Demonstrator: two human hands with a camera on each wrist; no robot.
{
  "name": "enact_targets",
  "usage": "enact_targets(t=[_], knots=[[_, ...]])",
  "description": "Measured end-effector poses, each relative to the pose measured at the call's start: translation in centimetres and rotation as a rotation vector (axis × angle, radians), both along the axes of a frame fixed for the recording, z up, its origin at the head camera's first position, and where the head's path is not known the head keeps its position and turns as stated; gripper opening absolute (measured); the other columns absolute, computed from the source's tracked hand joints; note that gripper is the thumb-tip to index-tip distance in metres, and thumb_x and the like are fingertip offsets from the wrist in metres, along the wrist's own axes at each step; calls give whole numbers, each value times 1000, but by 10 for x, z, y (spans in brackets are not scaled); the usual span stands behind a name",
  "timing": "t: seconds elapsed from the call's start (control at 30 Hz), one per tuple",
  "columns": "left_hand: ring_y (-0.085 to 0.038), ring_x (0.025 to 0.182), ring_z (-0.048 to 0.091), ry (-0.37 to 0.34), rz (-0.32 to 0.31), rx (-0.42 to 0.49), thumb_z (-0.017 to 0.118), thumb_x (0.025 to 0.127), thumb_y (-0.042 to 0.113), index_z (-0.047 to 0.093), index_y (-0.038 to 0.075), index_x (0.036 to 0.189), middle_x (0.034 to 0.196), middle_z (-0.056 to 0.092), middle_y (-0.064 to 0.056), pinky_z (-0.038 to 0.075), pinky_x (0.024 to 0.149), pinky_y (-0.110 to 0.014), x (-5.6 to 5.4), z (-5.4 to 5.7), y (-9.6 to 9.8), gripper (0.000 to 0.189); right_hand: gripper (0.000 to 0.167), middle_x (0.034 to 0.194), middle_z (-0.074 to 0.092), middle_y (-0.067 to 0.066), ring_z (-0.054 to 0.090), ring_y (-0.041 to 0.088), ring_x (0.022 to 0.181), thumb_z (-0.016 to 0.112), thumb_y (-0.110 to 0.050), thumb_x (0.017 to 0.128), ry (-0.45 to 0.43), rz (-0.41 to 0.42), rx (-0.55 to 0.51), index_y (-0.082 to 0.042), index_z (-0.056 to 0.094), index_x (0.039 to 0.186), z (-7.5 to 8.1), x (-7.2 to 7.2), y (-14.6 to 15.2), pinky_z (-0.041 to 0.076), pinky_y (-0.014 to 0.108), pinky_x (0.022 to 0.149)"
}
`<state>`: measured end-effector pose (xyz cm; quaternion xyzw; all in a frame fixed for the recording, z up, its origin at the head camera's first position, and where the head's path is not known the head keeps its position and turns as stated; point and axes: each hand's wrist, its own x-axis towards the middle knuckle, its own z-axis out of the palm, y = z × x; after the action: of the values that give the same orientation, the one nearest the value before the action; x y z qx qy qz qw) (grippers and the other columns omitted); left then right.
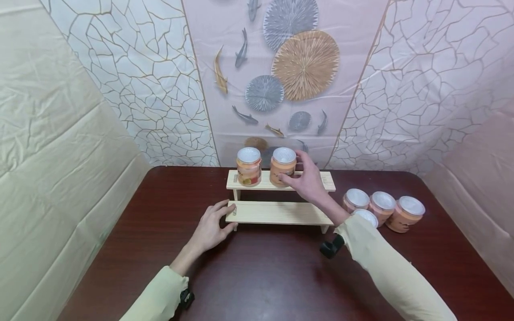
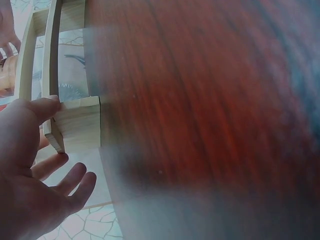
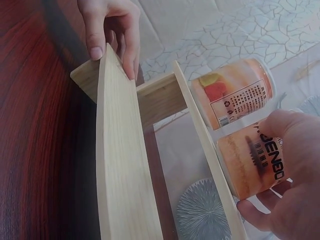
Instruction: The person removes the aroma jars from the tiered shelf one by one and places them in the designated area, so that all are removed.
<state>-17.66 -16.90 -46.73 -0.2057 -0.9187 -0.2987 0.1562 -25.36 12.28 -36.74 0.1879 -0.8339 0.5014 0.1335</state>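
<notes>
A two-step wooden shelf rack [image 1: 281,213] stands on the table. My left hand [image 1: 210,227] pinches the left end of its lower step, thumb on the front edge and fingertips at the end, as the left wrist view shows. On the upper step, my right hand [image 1: 311,183] grips an orange jar [image 1: 278,170] with a white lid, thumb and fingers around its side. The held jar's base is right at the step's board [image 3: 207,147]. Left of it, a second jar [image 1: 249,170] with a fruit picture stands upright on the same step, a small gap between them.
Several more orange jars with white lids [image 1: 411,205] stand grouped on the dark red-brown table [image 1: 257,272], right of the rack; the right forearm partly covers them. A patterned cloth [image 1: 265,125] hangs close behind the rack. Pale cloth walls [image 1: 52,133] flank the table.
</notes>
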Motion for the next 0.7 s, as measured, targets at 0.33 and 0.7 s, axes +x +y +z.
enact_targets(t=[0.33, 0.7], knots=[[-43, 117, 55, 1, -1, 3, 83, 83, 18, 67, 3, 129, 138, 56, -22, 46, 94, -55, 1, 0, 0, 51, 74, 122, 54, 24, 61, 40, 103, 82, -7, 81, -20, -10, -26, 2, 43, 142, 4, 4, 9, 55, 44, 84], [-42, 115, 56, 5, 2, -3, 83, 82, 18, 68, 3, 128, 138, 56, -22, 46, 93, -55, 0, 0, -1, 51, 74, 125, 53, 23, 60, 38, 105, 82, -14, 83, 0, -67, 25, -1, 42, 144, 13, 13, 29, 54, 47, 84]])
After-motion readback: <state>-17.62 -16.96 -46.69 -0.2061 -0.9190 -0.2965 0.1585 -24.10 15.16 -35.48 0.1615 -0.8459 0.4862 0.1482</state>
